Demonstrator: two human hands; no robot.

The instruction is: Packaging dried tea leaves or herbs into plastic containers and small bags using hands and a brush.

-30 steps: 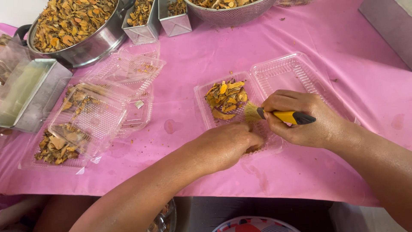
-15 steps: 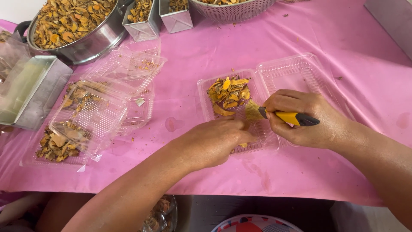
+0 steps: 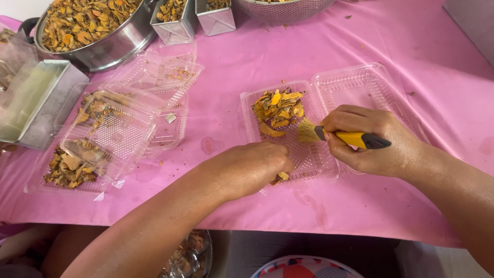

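An open clear plastic clamshell box [image 3: 319, 159] lies on the pink table cover, with a pile of dried orange-yellow slices [image 3: 278, 110] in the far end of its left half. My right hand [image 3: 370, 139] grips a small brush [image 3: 337, 135] with a yellow and black handle, its bristles resting in the tray beside the pile. My left hand [image 3: 247, 167] is curled over the tray's near edge, fingers closed on a few dried pieces [image 3: 280, 177].
Filled and empty clamshell boxes [image 3: 110, 136] are stacked at the left. A large metal pot [image 3: 98, 49] of dried slices, small square metal tins [image 3: 177, 23], a mesh bowl [image 3: 283, 7] and a metal tray [image 3: 36, 100] stand along the back and left. The table edge runs near me.
My left hand has slid toward the tray's near edge, closing on a few pieces. The brush has shifted slightly nearer the pile.
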